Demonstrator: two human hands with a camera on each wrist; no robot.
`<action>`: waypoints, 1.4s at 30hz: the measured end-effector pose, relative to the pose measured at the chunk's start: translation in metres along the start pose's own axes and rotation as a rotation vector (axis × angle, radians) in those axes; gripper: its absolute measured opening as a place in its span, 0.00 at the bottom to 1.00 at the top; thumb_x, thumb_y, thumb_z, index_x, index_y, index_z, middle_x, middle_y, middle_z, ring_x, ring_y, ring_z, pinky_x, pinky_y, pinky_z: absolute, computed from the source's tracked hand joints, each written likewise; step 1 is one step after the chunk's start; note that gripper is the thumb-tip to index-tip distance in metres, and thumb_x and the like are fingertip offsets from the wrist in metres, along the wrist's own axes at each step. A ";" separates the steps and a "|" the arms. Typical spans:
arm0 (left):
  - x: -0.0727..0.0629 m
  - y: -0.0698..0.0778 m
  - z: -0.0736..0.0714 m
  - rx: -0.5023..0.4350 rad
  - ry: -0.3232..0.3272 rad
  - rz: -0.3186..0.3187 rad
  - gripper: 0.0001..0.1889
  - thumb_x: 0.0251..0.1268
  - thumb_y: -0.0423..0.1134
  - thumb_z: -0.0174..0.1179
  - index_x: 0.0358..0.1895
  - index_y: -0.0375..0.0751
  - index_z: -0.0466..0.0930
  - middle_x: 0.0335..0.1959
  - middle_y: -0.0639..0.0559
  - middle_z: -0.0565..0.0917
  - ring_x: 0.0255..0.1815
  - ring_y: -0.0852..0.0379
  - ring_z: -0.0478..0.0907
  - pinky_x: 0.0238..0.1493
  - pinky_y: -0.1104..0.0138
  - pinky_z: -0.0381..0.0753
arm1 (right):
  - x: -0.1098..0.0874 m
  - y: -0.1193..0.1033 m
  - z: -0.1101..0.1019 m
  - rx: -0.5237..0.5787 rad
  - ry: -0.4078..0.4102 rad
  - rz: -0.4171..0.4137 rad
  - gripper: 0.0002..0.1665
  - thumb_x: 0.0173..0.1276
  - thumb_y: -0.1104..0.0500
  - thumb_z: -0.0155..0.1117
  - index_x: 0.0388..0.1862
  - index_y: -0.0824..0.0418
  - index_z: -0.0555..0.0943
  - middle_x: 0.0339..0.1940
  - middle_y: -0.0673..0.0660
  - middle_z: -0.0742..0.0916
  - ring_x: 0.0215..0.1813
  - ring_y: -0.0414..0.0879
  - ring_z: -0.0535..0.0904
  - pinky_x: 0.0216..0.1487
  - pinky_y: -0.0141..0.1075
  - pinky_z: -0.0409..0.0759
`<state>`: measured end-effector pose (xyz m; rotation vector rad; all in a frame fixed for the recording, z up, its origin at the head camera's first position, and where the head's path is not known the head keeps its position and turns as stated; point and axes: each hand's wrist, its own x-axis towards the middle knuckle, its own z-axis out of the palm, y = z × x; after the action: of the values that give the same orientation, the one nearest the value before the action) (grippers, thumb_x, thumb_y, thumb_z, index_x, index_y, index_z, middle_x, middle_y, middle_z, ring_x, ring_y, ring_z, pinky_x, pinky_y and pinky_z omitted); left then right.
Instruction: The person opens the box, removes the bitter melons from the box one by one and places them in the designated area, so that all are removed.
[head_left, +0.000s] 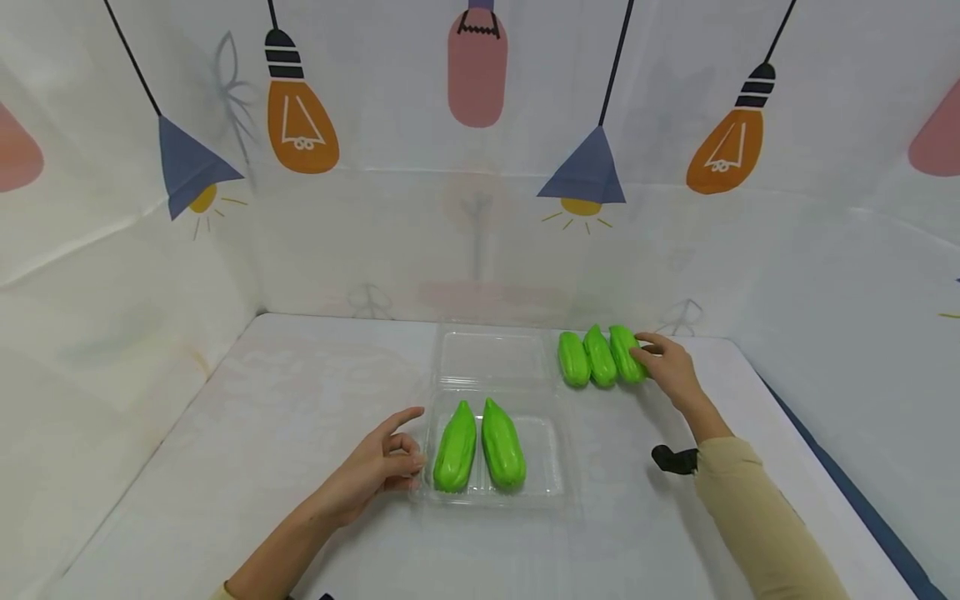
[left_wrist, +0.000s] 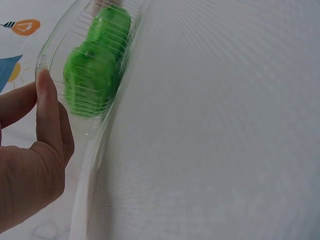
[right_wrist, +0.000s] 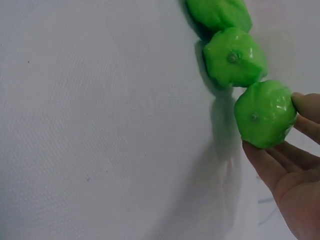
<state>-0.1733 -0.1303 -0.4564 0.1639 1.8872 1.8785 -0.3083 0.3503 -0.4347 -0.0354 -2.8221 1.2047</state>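
Note:
Before me on the white table is a clear plastic clamshell box (head_left: 546, 454), its lid (head_left: 491, 357) folded back flat behind it. Two bright green, glossy gourd-like vegetables, a left one (head_left: 455, 450) and a right one (head_left: 502, 446), lie side by side in the base. My left hand (head_left: 371, 471) pinches the box's left rim, its thumb (left_wrist: 47, 105) at the edge. Three similar gourds stand in a row at the back right. My right hand (head_left: 670, 372) grips the rightmost gourd (right_wrist: 265, 115) between thumb and fingers, beside the middle gourd (right_wrist: 235, 57).
The leftmost gourd (head_left: 574, 360) of the row lies close to the right of the lid. A pale curtain (head_left: 480, 242) printed with lamps and bulbs hangs behind and around the table (head_left: 315, 375). A black piece (head_left: 675, 460) juts from my right wrist.

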 end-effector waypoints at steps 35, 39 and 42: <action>-0.001 0.001 0.001 0.001 0.008 -0.007 0.42 0.65 0.37 0.64 0.78 0.51 0.51 0.37 0.53 0.73 0.37 0.59 0.76 0.40 0.67 0.85 | 0.005 0.007 0.006 -0.068 -0.008 0.059 0.34 0.78 0.46 0.50 0.72 0.68 0.66 0.64 0.77 0.76 0.63 0.67 0.75 0.52 0.45 0.79; -0.001 0.001 0.001 0.001 0.006 -0.007 0.41 0.66 0.37 0.64 0.78 0.51 0.50 0.37 0.53 0.73 0.37 0.59 0.76 0.41 0.67 0.85 | 0.005 0.009 0.005 -0.045 -0.023 0.073 0.35 0.78 0.45 0.49 0.74 0.67 0.65 0.66 0.76 0.75 0.64 0.66 0.74 0.51 0.42 0.79; -0.001 0.000 0.001 0.000 0.003 -0.006 0.41 0.66 0.37 0.64 0.78 0.52 0.50 0.38 0.53 0.72 0.37 0.59 0.76 0.41 0.67 0.86 | 0.005 0.011 0.004 -0.029 -0.033 0.078 0.36 0.78 0.45 0.49 0.74 0.67 0.64 0.66 0.76 0.75 0.63 0.65 0.75 0.48 0.38 0.78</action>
<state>-0.1724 -0.1294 -0.4558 0.1554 1.8883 1.8756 -0.3139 0.3554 -0.4452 -0.1299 -2.8924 1.1897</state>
